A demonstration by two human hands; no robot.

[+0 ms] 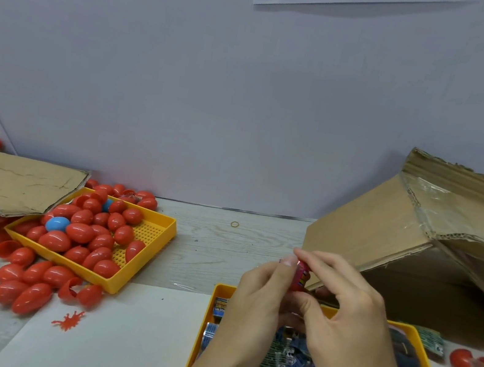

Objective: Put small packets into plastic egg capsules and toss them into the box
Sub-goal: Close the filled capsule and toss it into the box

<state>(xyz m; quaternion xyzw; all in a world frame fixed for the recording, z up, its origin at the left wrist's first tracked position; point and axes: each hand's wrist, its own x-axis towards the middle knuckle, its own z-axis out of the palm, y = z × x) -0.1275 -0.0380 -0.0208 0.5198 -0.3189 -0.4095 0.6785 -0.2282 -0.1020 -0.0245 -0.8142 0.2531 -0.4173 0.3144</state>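
Here I have both hands raised just above the far edge of the yellow plastic tray of small printed packets (215, 301) at the table's near right — my left hand (259, 296) and right hand (341, 307) pinch one red plastic egg capsule (300, 274) between curled fingers, a printed packet showing inside it. Beyond my hands, at the table's far right, the open brown cardboard box (389, 219) lies tipped on its side, while a second yellow plastic tray heaped with red capsules (157, 233) sits toward the left edge — more red eggs scattered around it.
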